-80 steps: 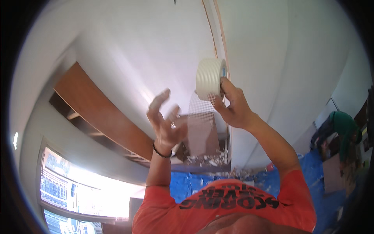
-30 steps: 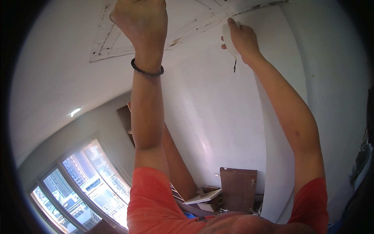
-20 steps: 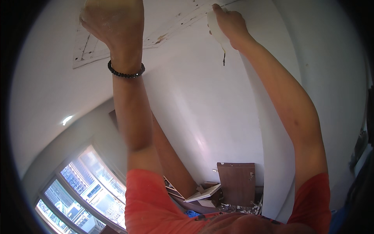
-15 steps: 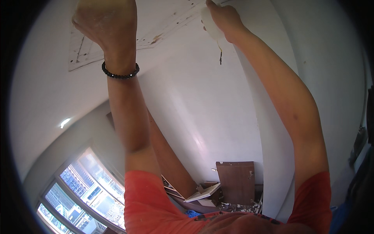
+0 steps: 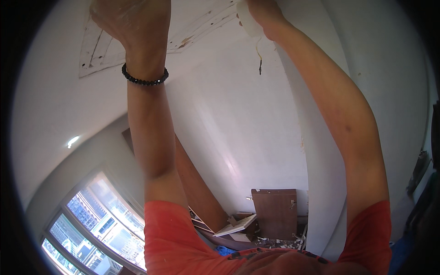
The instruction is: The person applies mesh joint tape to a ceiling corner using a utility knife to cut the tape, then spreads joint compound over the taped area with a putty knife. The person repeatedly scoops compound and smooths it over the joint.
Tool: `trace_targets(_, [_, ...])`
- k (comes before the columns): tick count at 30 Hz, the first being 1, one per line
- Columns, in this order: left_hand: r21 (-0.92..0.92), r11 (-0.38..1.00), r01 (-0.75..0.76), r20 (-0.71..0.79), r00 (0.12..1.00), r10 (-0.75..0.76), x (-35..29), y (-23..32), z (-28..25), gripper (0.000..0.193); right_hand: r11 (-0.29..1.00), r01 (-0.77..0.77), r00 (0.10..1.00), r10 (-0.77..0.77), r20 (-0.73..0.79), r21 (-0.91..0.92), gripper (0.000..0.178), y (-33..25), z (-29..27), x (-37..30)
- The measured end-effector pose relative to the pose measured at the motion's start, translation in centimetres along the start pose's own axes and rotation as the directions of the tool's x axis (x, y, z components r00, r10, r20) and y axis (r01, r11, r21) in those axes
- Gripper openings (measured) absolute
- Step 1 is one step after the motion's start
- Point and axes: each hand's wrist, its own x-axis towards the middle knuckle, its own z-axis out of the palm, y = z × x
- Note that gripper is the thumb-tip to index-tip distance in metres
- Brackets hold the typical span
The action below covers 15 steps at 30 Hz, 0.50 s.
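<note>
Well, left hand point(image 5: 133, 20): near the ceiling point(image 5: 64, 59); I can't tell its fingers' state.
Right hand point(image 5: 267, 17): fingers gripping the pale tape roll point(image 5: 249, 24).

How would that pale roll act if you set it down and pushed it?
The pale roll would probably roll on edge, given its curved rim. It's likely light: the right hand alone holds it raised. It seems firm, with no visible dent.

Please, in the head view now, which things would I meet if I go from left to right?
The small bright light, the left hand, the pale roll held in the right hand, the red right sleeve.
</note>
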Motion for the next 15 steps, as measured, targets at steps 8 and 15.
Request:
trace_targets(8, [0.106, 0.994, 0.019, -0.025, 1.000, -0.016, 0.4, -0.7, 0.2, 0.019, 0.989, 0.143, 0.989, -0.142, 0.046, -0.032, 0.064, 0.7, -0.1, -1.5])
trace_targets(15, [0.165, 0.985, -0.053, -0.016, 0.998, 0.057, 0.6, -1.4, 0.1, 0.020, 0.977, 0.174, 0.961, -0.140, 0.240, -0.127, 0.057, 0.4, 0.0, -0.7])
